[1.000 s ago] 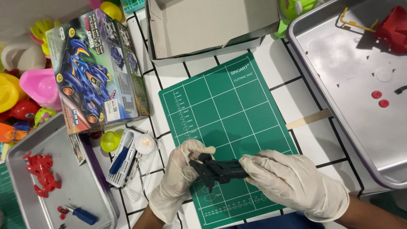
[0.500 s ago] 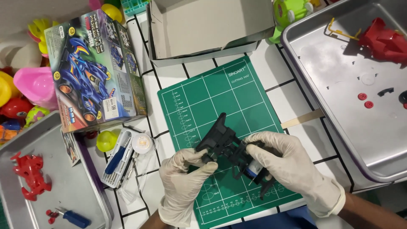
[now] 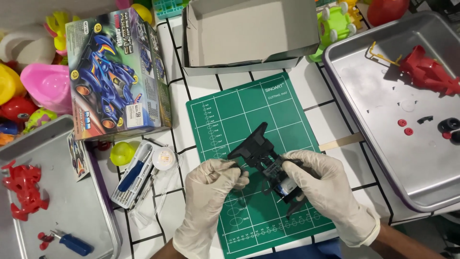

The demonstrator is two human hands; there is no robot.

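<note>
Both my hands wear pale latex gloves and hold a black toy car chassis [image 3: 258,149] above a green cutting mat [image 3: 230,115]. My right hand [image 3: 326,189] grips the chassis body near a small silver and blue motor [image 3: 283,186]. My left hand [image 3: 211,192] pinches its left side. The chassis is tilted, one end pointing up and away from me.
A metal tray [image 3: 378,144] at right holds a red car body shell [image 3: 429,74], small red and black parts. Another tray [image 3: 62,192] at left holds red parts [image 3: 21,189] and a blue screwdriver [image 3: 74,243]. A model car box [image 3: 115,76], open grey carton [image 3: 249,33], screwdriver set [image 3: 134,175] and colourful toys surround the mat.
The chassis has turned from lying flat across my hands to tilted with one end raised. My hands have shifted slightly right over the mat.
</note>
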